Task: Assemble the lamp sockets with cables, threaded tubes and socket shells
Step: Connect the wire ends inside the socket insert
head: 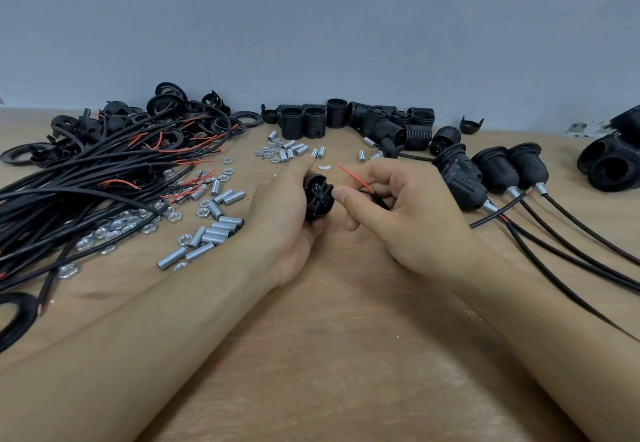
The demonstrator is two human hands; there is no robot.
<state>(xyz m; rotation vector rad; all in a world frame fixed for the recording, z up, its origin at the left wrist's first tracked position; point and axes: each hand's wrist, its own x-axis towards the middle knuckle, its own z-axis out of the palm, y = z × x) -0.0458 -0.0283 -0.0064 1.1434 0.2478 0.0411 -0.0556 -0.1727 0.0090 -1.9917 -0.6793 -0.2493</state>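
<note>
Both forearms enter from the near edge of the wooden table (346,355) and converge at its centre, wrists resting on or just above the surface.

Left hand (287,220): palm turned toward the right hand, fingers curled around a black socket insert (318,196). The thumb extends forward over the top of the insert; the fingertips support it from beneath. The terminal face of the insert points toward the right hand.

Right hand (398,206): back of the hand faces up, fingers curled inward. The thumb and index finger pinch the end of a black cable (377,201) just beside the insert's terminal face. A red wire (353,176) rises from the pinch point, angled up and away over the hand. Whether any conductor touches the insert cannot be told.

To the left of the left hand lie threaded tubes (214,230) and hex nuts (114,225), with a bundle of loose cables (86,182) further left. Beyond both hands stand socket shells (349,119) in a row near the wall. To the right of the right hand lie three assembled sockets (491,171), their cables trailing toward the near right edge.
</note>
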